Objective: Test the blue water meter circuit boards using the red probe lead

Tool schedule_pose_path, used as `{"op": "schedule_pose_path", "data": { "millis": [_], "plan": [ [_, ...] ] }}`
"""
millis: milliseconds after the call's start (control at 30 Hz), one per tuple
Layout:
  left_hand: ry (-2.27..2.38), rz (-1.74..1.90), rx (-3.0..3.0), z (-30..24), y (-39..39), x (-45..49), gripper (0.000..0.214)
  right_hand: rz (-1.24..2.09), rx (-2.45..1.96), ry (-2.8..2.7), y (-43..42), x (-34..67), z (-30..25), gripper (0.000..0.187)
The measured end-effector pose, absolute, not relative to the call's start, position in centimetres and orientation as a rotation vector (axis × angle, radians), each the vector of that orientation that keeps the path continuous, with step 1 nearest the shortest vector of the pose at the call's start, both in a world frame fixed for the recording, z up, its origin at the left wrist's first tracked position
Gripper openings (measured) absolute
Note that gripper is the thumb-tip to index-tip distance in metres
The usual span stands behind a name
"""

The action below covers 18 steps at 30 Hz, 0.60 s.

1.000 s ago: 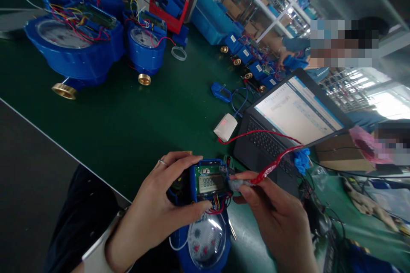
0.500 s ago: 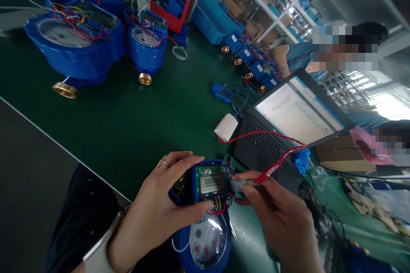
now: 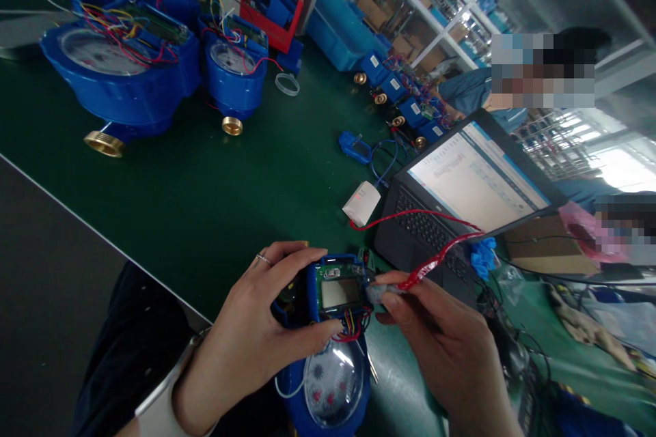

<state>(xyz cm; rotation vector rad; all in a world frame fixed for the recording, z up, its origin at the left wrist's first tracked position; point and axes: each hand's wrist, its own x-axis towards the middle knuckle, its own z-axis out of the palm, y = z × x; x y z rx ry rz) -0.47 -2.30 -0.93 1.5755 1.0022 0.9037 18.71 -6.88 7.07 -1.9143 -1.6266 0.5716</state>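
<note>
A blue water meter [image 3: 335, 382] with a clear round dial cover lies at the bottom centre. Its open electronics box holds a green circuit board with a blank display [image 3: 340, 293]; red, yellow and black wires run below it. My left hand [image 3: 256, 331] grips that box, fingers along the top edge and thumb at the lower edge. Between the thumb and fingers of my right hand [image 3: 441, 334] is a grey probe connector [image 3: 378, 292] on a red-wrapped cable [image 3: 430, 265]. The connector's tip is at the board's right edge; whether it touches is hidden.
Several blue meters [image 3: 117, 82] stand at the back left. A white box [image 3: 361, 203] joined to the red cable sits beside an open laptop [image 3: 435, 212]. A red bin [image 3: 277, 0] and a blue crate [image 3: 341, 27] are behind. A co-worker [image 3: 476, 92] is by more meters.
The display showed digits before and is blank now. My right hand with the connector has shifted slightly left. The co-worker has leaned a little left.
</note>
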Motion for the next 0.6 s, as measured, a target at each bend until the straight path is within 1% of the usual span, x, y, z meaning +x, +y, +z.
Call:
{"op": "schedule_pose_path", "data": {
  "millis": [267,600],
  "plan": [
    [1.008,0.894,1.621,-0.51,-2.13,-0.24,0.054,0.404,-1.806,-1.988,-6.53,19.1,7.16,0.012],
    [1.013,0.879,1.652,-0.47,-2.03,-0.2,0.054,0.369,-1.789,-2.031,-6.62,18.99,7.15,0.012]
  ]
}}
